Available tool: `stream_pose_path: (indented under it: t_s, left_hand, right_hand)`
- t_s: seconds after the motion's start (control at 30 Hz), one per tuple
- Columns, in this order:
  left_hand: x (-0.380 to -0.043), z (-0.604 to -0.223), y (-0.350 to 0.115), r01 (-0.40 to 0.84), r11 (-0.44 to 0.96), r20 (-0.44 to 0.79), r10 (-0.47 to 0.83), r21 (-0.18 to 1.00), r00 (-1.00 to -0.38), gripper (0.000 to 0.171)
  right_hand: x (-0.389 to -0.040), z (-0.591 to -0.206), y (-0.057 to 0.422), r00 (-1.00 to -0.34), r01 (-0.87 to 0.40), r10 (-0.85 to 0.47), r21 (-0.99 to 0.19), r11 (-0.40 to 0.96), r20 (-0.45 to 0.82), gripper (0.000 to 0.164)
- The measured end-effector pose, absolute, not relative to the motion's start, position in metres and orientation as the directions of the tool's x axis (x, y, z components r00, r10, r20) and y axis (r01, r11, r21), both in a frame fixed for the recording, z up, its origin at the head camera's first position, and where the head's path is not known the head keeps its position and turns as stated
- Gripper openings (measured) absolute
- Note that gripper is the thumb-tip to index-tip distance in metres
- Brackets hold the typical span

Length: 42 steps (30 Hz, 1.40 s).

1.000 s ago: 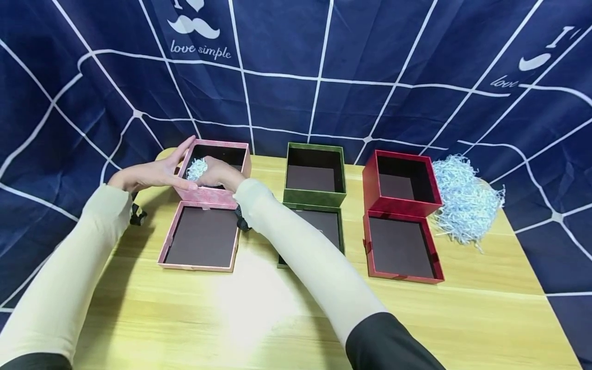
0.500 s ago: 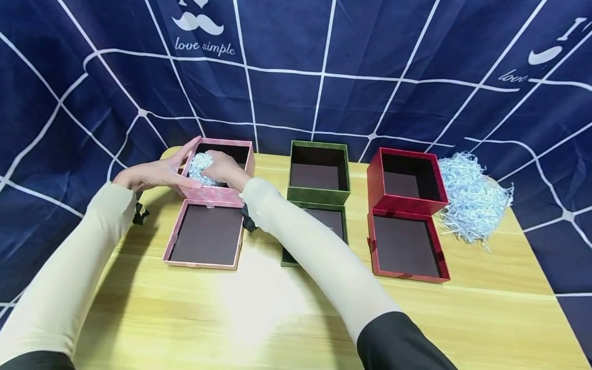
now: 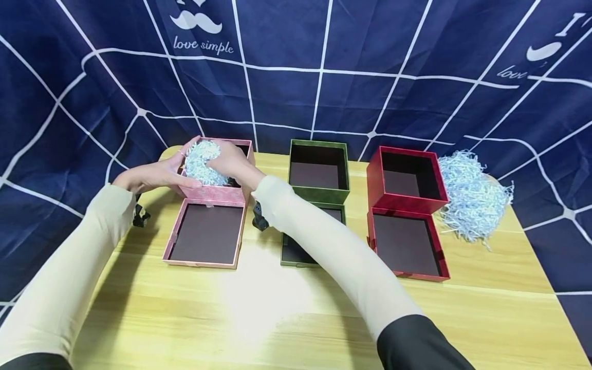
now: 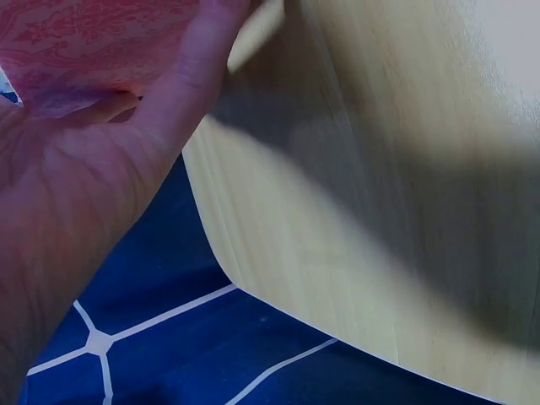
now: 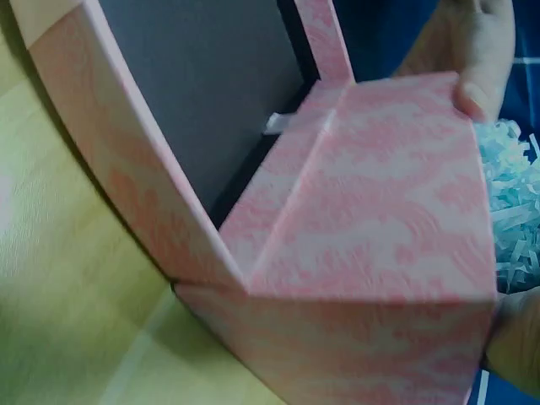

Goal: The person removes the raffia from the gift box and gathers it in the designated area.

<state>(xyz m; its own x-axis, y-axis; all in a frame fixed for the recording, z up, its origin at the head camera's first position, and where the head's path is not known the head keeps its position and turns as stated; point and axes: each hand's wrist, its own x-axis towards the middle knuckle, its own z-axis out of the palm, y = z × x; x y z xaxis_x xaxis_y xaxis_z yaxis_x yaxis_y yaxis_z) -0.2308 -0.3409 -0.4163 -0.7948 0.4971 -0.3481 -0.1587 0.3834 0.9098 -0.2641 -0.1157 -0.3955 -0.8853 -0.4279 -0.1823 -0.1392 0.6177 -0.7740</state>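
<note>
A pink patterned box (image 3: 213, 193) stands at the table's left back, its lid (image 3: 205, 234) lying inside-up against its front. My left hand (image 3: 159, 172) grips the box's left side, thumb along the front rim and a finger at the back corner; the left wrist view shows that hand (image 4: 93, 169) against the pink wall. Pale blue shredded paper (image 3: 203, 167) bulges at the box's left part. On its right side, my right hand (image 3: 230, 163) holds the paper between thumb and fingers; some fingertips are hidden in it. The right wrist view shows paper (image 5: 513, 202) above the rim.
A green box (image 3: 319, 169) with its lid (image 3: 296, 252) stands mid-table, the lid partly behind my right sleeve. Farther right stands a red box (image 3: 402, 203) with its lid (image 3: 407, 244). A heap of shredded paper (image 3: 476, 200) lies at the right edge, before a blue curtain.
My right hand has risen and shifted right in the pink box. More shredded paper shows now, higher toward the rim. The left hand keeps its hold; the view shifted slightly.
</note>
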Motion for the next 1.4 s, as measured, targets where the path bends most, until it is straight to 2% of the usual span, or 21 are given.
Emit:
stream_pose_path:
  t_s: [0.43, 0.67, 0.87, 1.03, 1.17, 1.4]
  left_hand:
    - [-0.230, -0.419, -0.339, -0.153, 0.347, -0.322, 0.507, 0.925, -0.799, 0.125]
    - [-0.230, -0.418, -0.340, -0.191, 0.337, -0.348, 0.506, 0.922, -0.789, 0.122]
    - [-0.230, -0.416, -0.343, -0.117, 0.431, -0.344, 0.498, 0.895, -0.796, 0.125]
    - [-0.229, -0.414, -0.344, -0.067, 0.448, -0.317, 0.510, 0.891, -0.800, 0.124]
    - [-0.228, -0.414, -0.344, -0.082, 0.419, -0.314, 0.522, 0.904, -0.793, 0.123]
    - [-0.228, -0.415, -0.340, -0.103, 0.399, -0.317, 0.519, 0.911, -0.794, 0.124]
  right_hand:
    - [-0.263, -0.375, -0.091, -0.884, -0.046, -0.426, -0.870, 0.491, -0.194, 0.070]
    - [-0.263, -0.360, -0.077, -0.897, -0.085, -0.428, -0.906, 0.414, -0.111, 0.068]
    - [-0.262, -0.348, -0.060, -0.902, -0.042, -0.428, -0.974, 0.224, -0.060, 0.058]
    - [-0.261, -0.337, -0.047, -0.897, 0.026, -0.437, -0.996, 0.089, -0.063, 0.059]
    - [-0.257, -0.328, -0.035, -0.900, 0.038, -0.433, -0.998, 0.047, -0.055, 0.062]
    - [-0.251, -0.319, -0.008, -0.902, 0.025, -0.431, -1.000, -0.001, -0.022, 0.058]
